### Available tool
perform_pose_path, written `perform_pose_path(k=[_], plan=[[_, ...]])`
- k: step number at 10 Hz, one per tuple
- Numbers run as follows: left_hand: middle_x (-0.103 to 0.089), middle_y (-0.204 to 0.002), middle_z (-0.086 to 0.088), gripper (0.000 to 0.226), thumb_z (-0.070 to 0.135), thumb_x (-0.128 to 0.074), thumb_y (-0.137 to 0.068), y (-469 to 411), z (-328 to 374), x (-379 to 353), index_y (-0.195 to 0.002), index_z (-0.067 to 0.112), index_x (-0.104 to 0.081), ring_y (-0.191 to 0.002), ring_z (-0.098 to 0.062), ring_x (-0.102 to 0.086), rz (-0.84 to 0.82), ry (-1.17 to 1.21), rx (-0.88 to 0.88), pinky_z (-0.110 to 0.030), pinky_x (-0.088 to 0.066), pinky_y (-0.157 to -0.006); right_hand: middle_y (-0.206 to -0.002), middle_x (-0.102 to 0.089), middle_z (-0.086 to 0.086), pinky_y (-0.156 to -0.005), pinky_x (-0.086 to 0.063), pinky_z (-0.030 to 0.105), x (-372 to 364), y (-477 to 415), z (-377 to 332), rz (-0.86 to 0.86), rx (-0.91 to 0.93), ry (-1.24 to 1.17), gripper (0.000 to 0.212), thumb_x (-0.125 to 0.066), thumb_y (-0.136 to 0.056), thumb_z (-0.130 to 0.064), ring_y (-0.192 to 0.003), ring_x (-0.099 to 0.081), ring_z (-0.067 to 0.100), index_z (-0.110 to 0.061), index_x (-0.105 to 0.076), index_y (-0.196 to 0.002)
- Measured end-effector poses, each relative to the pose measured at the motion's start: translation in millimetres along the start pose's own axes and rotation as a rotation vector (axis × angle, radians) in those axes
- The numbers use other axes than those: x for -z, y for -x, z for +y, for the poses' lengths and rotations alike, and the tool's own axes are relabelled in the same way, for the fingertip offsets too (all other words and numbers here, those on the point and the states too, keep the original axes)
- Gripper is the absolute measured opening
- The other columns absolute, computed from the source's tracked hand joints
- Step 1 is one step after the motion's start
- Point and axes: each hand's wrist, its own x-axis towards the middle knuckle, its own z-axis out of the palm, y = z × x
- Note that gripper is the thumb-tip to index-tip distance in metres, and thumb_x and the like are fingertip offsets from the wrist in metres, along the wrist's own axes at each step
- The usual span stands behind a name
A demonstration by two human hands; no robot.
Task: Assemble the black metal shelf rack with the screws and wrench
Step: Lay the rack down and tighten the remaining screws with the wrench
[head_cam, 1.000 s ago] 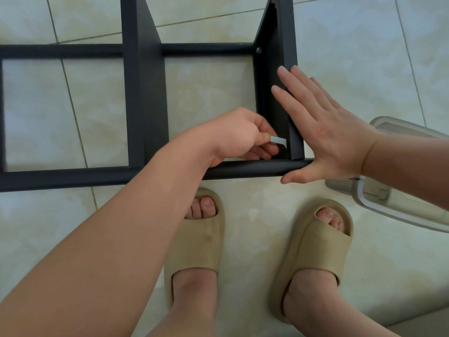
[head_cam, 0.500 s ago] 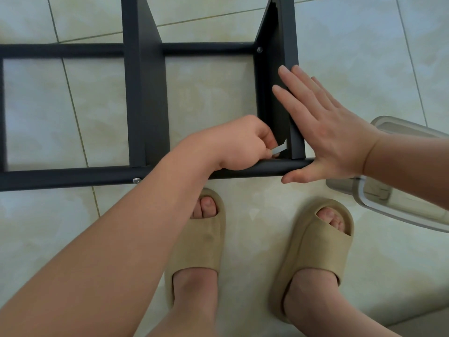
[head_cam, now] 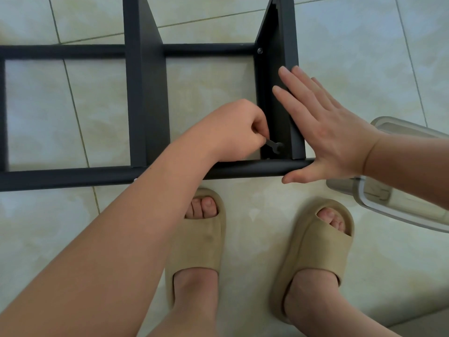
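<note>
The black metal shelf rack [head_cam: 145, 105] lies on the tiled floor, its tubes and flat panels forming a frame. My left hand [head_cam: 233, 130] pinches a small flat wrench [head_cam: 274, 145] inside the rack, its open jaw at the corner where the right panel meets the near tube. My right hand [head_cam: 323, 127] lies flat with straight fingers against the outer face of that right panel, thumb along the near tube. A screw head [head_cam: 260, 50] shows at the far corner of the same panel.
A clear plastic container with a lid [head_cam: 398, 176] sits on the floor to the right, partly under my right forearm. My feet in beige slippers [head_cam: 196, 239] stand just in front of the near tube. Pale floor tiles [head_cam: 364, 45] surround the rack.
My left hand has swung the wrench downward at the near corner of the panel, so its handle now points left. My right hand has stayed pressed on the panel.
</note>
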Motion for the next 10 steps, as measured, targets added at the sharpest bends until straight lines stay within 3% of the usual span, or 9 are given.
perform_pose_path(k=[1,2,4,6,8,10], plan=[[-0.066,-0.072,0.018,0.013,0.018,-0.069,-0.089,-1,2,-2,-0.08,0.027,-0.07,-0.069,0.007,-0.06,-0.023,0.274,0.022,-0.014,-0.048,-0.07,-0.167,0.0,0.024,-0.121,-0.016,0.064,0,0,0,0.002,0.003,-0.002,0.13,-0.039,-0.075,-0.095,-0.155,0.002,0.04,0.0,-0.009,-0.159],[-0.065,-0.075,0.007,0.007,0.015,-0.069,-0.09,-1,7,-6,-0.084,0.015,-0.07,-0.072,-0.004,-0.06,-0.082,0.559,0.079,-0.023,-0.053,-0.073,-0.167,0.0,0.024,-0.12,-0.017,0.064,0,0,1,-0.001,0.005,0.002,0.131,-0.04,-0.075,-0.094,-0.155,0.002,0.04,0.002,-0.01,-0.159],[-0.071,-0.084,-0.004,0.013,0.017,-0.066,-0.094,-6,7,-13,-0.082,0.018,-0.064,-0.078,-0.015,-0.069,-0.068,0.791,0.248,-0.029,-0.053,-0.076,-0.166,-0.001,0.025,-0.12,-0.018,0.064,0,0,0,0.002,0.004,0.003,0.131,-0.041,-0.075,-0.093,-0.155,0.001,0.04,0.002,-0.01,-0.159],[-0.07,-0.068,0.005,0.014,0.015,-0.068,-0.092,-9,3,-15,-0.08,0.021,-0.067,-0.07,-0.01,-0.069,0.015,0.694,0.258,-0.025,-0.053,-0.07,-0.166,0.0,0.024,-0.121,-0.016,0.064,2,0,-1,-0.007,-0.002,0.002,0.13,-0.039,-0.075,-0.093,-0.155,0.002,0.04,0.002,-0.01,-0.159],[-0.072,-0.07,0.005,0.014,0.011,-0.073,-0.087,-10,6,-18,-0.09,0.022,-0.064,-0.066,-0.007,-0.071,0.093,0.7,0.22,-0.016,-0.054,-0.058,-0.166,0.0,0.024,-0.121,-0.017,0.063,2,0,-1,-0.009,-0.003,-0.003,0.13,-0.04,-0.075,-0.093,-0.155,0.002,0.04,0.002,-0.01,-0.159],[-0.073,-0.067,0.007,0.007,0.018,-0.062,-0.096,-13,12,-18,-0.09,0.02,-0.065,-0.068,-0.008,-0.072,0.076,0.758,0.231,-0.025,-0.052,-0.067,-0.166,-0.001,0.024,-0.121,-0.017,0.064,2,0,-1,-0.008,-0.005,-0.011,0.13,-0.041,-0.075,-0.093,-0.155,0.002,0.04,0.001,-0.011,-0.159]])
